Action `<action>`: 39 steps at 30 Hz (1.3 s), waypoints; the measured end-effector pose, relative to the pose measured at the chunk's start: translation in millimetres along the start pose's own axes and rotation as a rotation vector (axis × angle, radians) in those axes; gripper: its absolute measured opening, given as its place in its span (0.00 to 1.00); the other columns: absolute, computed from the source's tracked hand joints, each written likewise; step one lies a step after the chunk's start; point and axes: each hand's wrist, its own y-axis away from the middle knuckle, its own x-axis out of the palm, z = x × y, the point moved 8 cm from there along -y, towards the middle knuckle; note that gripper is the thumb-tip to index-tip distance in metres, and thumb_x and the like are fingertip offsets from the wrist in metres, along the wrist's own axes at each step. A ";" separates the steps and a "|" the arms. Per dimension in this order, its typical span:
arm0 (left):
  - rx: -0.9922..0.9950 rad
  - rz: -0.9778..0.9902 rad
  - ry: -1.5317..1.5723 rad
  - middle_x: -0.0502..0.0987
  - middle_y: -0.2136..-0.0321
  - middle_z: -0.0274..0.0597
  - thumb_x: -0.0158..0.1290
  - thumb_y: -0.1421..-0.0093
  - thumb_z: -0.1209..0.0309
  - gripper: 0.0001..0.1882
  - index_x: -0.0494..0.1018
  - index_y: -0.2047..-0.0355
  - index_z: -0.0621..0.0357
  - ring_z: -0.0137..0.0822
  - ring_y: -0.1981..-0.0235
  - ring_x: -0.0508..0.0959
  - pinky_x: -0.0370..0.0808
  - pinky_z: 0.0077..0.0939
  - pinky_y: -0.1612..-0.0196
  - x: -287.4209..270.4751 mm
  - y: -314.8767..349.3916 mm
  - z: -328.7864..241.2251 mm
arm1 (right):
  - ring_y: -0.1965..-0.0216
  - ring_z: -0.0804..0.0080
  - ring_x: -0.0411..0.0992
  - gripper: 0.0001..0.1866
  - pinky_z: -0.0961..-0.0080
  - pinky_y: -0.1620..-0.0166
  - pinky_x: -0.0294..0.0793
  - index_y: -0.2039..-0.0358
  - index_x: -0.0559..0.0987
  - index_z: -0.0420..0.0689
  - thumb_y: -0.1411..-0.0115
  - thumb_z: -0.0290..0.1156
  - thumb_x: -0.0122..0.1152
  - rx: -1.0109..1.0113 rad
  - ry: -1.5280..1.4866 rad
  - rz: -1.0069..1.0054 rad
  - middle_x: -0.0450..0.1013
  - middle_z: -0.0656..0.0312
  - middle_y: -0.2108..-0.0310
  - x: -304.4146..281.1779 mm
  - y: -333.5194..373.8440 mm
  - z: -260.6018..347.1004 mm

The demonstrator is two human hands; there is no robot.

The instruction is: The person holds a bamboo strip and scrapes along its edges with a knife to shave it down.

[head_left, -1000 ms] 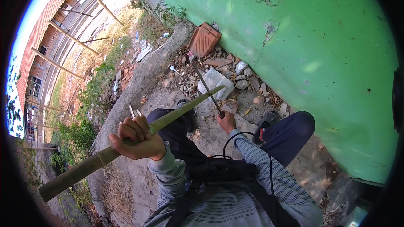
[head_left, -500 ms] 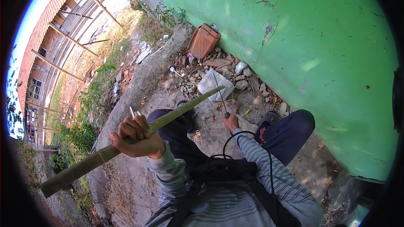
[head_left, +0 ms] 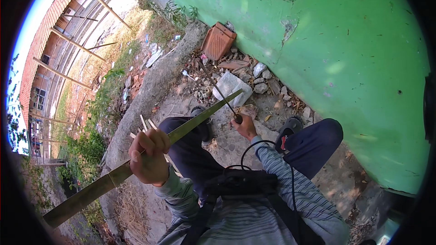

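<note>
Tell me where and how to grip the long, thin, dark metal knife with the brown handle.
Probably by the rounded brown handle, from the wearer's side: this end is nearest the body, in the right hand, while the thin dark blade slants away forward-left.

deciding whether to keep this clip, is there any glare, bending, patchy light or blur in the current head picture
Head view, glare: the sky bleaches nearly white beside the tiled roof; head view, bending: that roof curves along the left edge; head view, light: pale patches dapple the green wall; head view, blur: the left hand and the bamboo strip look fairly sharp.
</note>
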 end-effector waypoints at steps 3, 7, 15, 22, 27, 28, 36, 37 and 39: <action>0.142 -0.042 0.263 0.49 0.90 0.30 0.39 0.34 0.55 0.24 0.52 0.85 0.50 0.28 0.89 0.45 0.47 0.28 0.83 -11.6 10.4 2.1 | 0.71 0.51 0.78 0.14 0.62 0.66 0.74 0.68 0.79 0.36 0.47 0.36 0.66 -0.045 0.076 0.076 0.77 0.48 0.76 6.4 3.9 22.9; 0.171 0.073 0.349 0.47 0.91 0.29 0.38 0.34 0.56 0.25 0.49 0.87 0.50 0.25 0.92 0.46 0.45 0.25 0.87 -1.9 9.5 6.6 | 0.71 0.50 0.78 0.15 0.61 0.66 0.74 0.69 0.79 0.38 0.47 0.38 0.67 0.067 0.079 0.027 0.77 0.48 0.76 -0.6 4.5 -17.3; 0.185 0.216 0.243 0.49 0.95 0.29 0.38 0.34 0.56 0.28 0.48 0.90 0.50 0.24 0.95 0.46 0.43 0.24 0.90 19.5 12.8 1.8 | 0.71 0.47 0.78 0.16 0.59 0.66 0.74 0.73 0.79 0.36 0.49 0.39 0.67 -0.024 0.147 -0.018 0.77 0.46 0.76 -2.2 5.9 -5.3; 0.190 0.539 0.294 0.51 0.97 0.28 0.41 0.33 0.55 0.30 0.49 0.91 0.49 0.24 0.97 0.48 0.46 0.22 0.91 36.2 22.4 -1.1 | 0.77 0.61 0.72 0.14 0.63 0.68 0.70 0.78 0.76 0.36 0.47 0.35 0.64 0.214 0.025 0.006 0.74 0.53 0.80 -22.2 7.2 -39.3; 0.122 0.686 0.309 0.52 0.97 0.31 0.46 0.33 0.50 0.35 0.52 0.93 0.52 0.29 0.98 0.53 0.46 0.25 0.91 31.6 26.0 0.2 | 0.74 0.63 0.75 0.13 0.65 0.66 0.72 0.73 0.79 0.36 0.47 0.36 0.65 0.091 0.075 0.145 0.77 0.52 0.76 -10.2 -4.6 -3.2; 0.127 0.740 0.331 0.53 0.97 0.31 0.46 0.33 0.51 0.34 0.52 0.93 0.51 0.29 0.98 0.54 0.46 0.25 0.91 30.8 25.4 -0.4 | 0.74 0.63 0.75 0.14 0.65 0.66 0.71 0.72 0.80 0.36 0.47 0.36 0.65 0.054 0.061 0.190 0.77 0.52 0.75 -6.0 -4.1 0.7; 0.129 0.861 0.391 0.55 0.96 0.29 0.47 0.35 0.53 0.31 0.54 0.93 0.50 0.28 0.98 0.55 0.46 0.25 0.90 19.7 21.5 1.7 | 0.77 0.64 0.73 0.16 0.66 0.67 0.70 0.76 0.78 0.36 0.47 0.38 0.67 0.109 0.073 0.109 0.75 0.53 0.80 -6.5 -2.9 -13.9; 0.117 0.826 0.395 0.55 0.96 0.29 0.47 0.35 0.53 0.31 0.54 0.92 0.50 0.28 0.98 0.55 0.47 0.25 0.90 14.3 20.6 2.0 | 0.79 0.67 0.70 0.17 0.66 0.70 0.68 0.77 0.76 0.35 0.46 0.38 0.67 0.012 0.119 0.042 0.73 0.55 0.82 -10.2 -2.7 -0.1; 0.103 0.781 0.392 0.56 0.96 0.29 0.48 0.35 0.53 0.31 0.54 0.92 0.50 0.28 0.98 0.55 0.47 0.25 0.90 3.7 20.1 2.3 | 0.79 0.65 0.71 0.17 0.65 0.69 0.69 0.77 0.77 0.35 0.47 0.38 0.67 -0.011 0.120 0.095 0.74 0.53 0.82 -2.8 2.3 20.3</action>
